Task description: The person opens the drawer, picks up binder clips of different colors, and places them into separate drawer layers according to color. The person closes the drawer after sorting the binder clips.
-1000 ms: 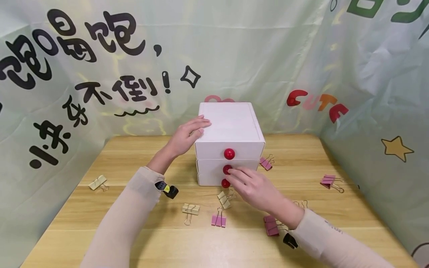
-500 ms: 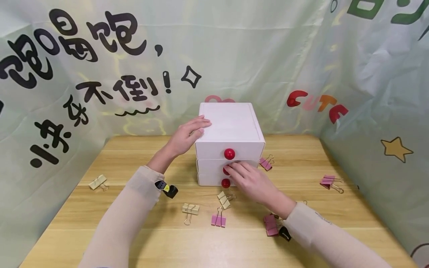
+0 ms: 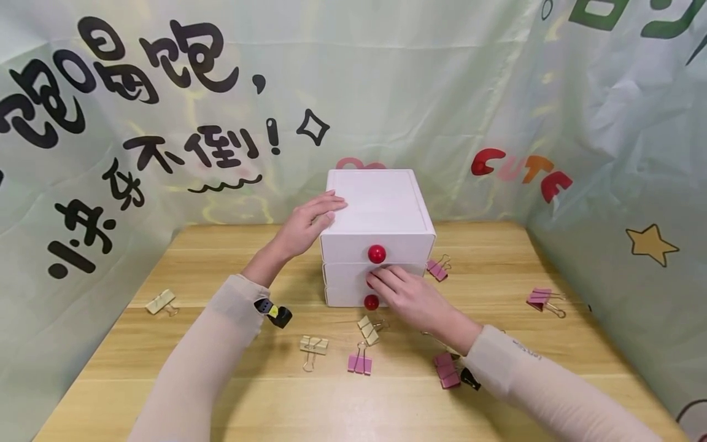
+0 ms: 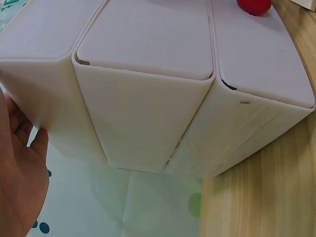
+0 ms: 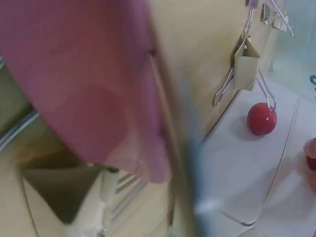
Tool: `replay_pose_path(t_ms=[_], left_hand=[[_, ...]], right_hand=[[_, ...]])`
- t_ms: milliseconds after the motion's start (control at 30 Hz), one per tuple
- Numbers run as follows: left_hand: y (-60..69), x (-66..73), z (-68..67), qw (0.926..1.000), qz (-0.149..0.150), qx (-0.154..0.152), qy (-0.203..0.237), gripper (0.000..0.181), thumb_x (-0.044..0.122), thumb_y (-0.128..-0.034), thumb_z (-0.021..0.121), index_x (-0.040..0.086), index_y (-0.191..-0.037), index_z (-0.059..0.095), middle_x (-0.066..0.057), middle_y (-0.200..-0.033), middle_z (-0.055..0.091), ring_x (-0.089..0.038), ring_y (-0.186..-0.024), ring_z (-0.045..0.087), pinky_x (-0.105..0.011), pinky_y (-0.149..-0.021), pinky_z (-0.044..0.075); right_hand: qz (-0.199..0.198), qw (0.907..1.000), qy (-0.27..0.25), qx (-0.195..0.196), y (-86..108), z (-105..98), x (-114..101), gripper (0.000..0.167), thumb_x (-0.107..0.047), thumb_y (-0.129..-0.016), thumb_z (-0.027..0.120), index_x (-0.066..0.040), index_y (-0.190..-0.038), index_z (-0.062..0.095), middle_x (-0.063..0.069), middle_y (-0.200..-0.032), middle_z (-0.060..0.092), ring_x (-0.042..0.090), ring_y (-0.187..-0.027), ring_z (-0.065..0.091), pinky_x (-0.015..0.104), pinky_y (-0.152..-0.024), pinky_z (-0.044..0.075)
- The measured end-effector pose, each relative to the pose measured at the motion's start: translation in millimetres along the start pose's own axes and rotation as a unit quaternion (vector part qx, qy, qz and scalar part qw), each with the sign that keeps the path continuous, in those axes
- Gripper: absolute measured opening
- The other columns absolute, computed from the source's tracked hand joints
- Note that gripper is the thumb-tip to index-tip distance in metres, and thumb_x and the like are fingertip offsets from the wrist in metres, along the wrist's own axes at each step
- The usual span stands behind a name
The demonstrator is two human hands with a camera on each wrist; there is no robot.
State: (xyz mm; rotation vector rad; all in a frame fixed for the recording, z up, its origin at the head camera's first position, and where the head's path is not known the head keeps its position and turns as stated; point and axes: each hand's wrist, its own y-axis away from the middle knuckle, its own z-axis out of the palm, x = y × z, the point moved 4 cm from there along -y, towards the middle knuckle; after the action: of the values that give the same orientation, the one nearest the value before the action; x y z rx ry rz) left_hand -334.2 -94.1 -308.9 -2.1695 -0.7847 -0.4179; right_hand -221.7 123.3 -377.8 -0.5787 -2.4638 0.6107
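A white cabinet point(image 3: 381, 202) of three stacked drawers stands at the table's back, with a red knob on each drawer front. My left hand point(image 3: 305, 226) rests on its top left edge; in the left wrist view the hand point(image 4: 22, 173) lies against the cabinet's side point(image 4: 133, 118). My right hand point(image 3: 417, 301) pinches the middle knob, which its fingers mostly cover. Below that hand, the bottom knob point(image 3: 371, 302) is uncovered, as is the top knob point(image 3: 377, 253) above. In the right wrist view, fingertips point(image 5: 312, 148) touch the middle knob at the right edge. All drawers look closed.
Yellow clips point(image 3: 314, 345) and a pink clip point(image 3: 360, 364) lie before the cabinet. More pink clips lie right of it point(image 3: 438, 269), at the far right point(image 3: 539, 297) and under the right forearm point(image 3: 446, 369). Another yellow clip point(image 3: 160, 301) lies at left. Printed cloth surrounds the table.
My right hand has shifted slightly left and up, its fingers closing around the middle knob. The left hand has kept its place on the cabinet.
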Motion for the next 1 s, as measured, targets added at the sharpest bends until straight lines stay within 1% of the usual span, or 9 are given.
replay_pose_path(t_ms=[67,133,233,400,500,633,767,933,1000], left_hand=[[-0.3,0.0,-0.7,1.0,0.002,0.003,0.002,0.036,0.023,-0.1031,0.046,0.008,-0.13,0.063,-0.007,-0.138,0.057,-0.016,-0.141,0.035,-0.038,-0.117,0.024],[-0.5,0.1,-1.0,1.0,0.004,0.004,0.004,0.035,0.022,-0.103,0.046,0.007,-0.13,0.063,-0.007,-0.138,0.057,-0.016,-0.141,0.035,-0.038,-0.116,0.024],[-0.7,0.5,-1.0,1.0,0.005,0.002,0.003,0.036,0.022,-0.103,0.046,0.007,-0.13,0.063,-0.007,-0.138,0.057,-0.016,-0.141,0.035,-0.038,-0.116,0.024],[0.1,0.3,-1.0,1.0,0.0,0.001,0.002,0.036,0.024,-0.1034,0.045,0.008,-0.131,0.063,-0.007,-0.138,0.056,-0.016,-0.141,0.035,-0.039,-0.116,0.024],[0.8,0.5,-1.1,1.0,-0.002,0.002,0.004,0.036,0.024,-0.1033,0.046,0.008,-0.131,0.063,-0.007,-0.138,0.056,-0.016,-0.141,0.034,-0.039,-0.117,0.024],[1.3,0.7,-0.6,1.0,-0.005,0.001,0.002,0.036,0.023,-0.1031,0.046,0.008,-0.131,0.063,-0.007,-0.138,0.056,-0.017,-0.14,0.035,-0.04,-0.116,0.025],[1.3,0.8,-0.2,1.0,-0.007,-0.002,0.001,0.036,0.023,-0.1031,0.046,0.009,-0.131,0.063,-0.007,-0.138,0.056,-0.016,-0.141,0.035,-0.04,-0.116,0.025],[0.2,0.9,-0.4,1.0,-0.005,-0.006,0.002,0.036,0.024,-0.1033,0.045,0.008,-0.131,0.063,-0.007,-0.139,0.056,-0.016,-0.141,0.034,-0.039,-0.117,0.024],[-0.2,0.6,-0.4,1.0,-0.005,-0.006,0.002,0.036,0.024,-0.1033,0.045,0.008,-0.131,0.063,-0.007,-0.139,0.056,-0.016,-0.141,0.034,-0.039,-0.117,0.024]], right_hand=[[0.007,0.9999,-0.002,-0.011,-3.2,-2,-1,0.028,0.001,-0.099,0.047,0.002,-0.123,0.061,0.013,-0.12,0.06,0.028,-0.105,0.057,0.034,-0.091,0.052],[0.013,0.9996,-0.001,-0.024,-7.1,-5,-1,0.032,0.003,-0.089,0.061,0.002,-0.121,0.061,0.013,-0.117,0.06,0.028,-0.103,0.057,0.034,-0.089,0.053],[0.018,0.9989,0.002,-0.043,-12.0,-9,-3,0.04,0.003,-0.08,0.071,0.002,-0.119,0.062,0.013,-0.113,0.059,0.028,-0.1,0.058,0.033,-0.083,0.056],[0.022,0.9968,0.005,-0.076,-16.5,-11,-4,0.044,0.0,-0.078,0.074,0.002,-0.121,0.063,0.014,-0.113,0.058,0.029,-0.099,0.059,0.034,-0.076,0.058],[0.021,0.9964,0.007,-0.082,-18.7,-12,-4,0.044,0.0,-0.077,0.074,0.001,-0.12,0.063,0.013,-0.114,0.058,0.029,-0.097,0.059,0.034,-0.072,0.058],[0.009,0.9967,0.017,-0.079,-19.8,-11,-5,0.041,-0.001,-0.078,0.074,0.002,-0.117,0.064,0.012,-0.111,0.059,0.029,-0.093,0.059,0.034,-0.069,0.058],[-0.001,0.9968,0.035,-0.072,-19.1,-9,-6,0.036,-0.001,-0.079,0.072,0.002,-0.115,0.065,0.012,-0.108,0.06,0.028,-0.092,0.059,0.033,-0.068,0.058],[-0.013,0.9971,0.046,-0.059,-16.9,-12,-11,0.032,-0.002,-0.08,0.07,0.003,-0.112,0.067,0.013,-0.103,0.061,0.027,-0.09,0.059,0.03,-0.07,0.057],[-0.015,0.9975,0.042,-0.056,-15.4,-14,-15,0.033,-0.002,-0.08,0.071,0.003,-0.112,0.068,0.013,-0.102,0.061,0.027,-0.09,0.059,0.029,-0.072,0.056]])
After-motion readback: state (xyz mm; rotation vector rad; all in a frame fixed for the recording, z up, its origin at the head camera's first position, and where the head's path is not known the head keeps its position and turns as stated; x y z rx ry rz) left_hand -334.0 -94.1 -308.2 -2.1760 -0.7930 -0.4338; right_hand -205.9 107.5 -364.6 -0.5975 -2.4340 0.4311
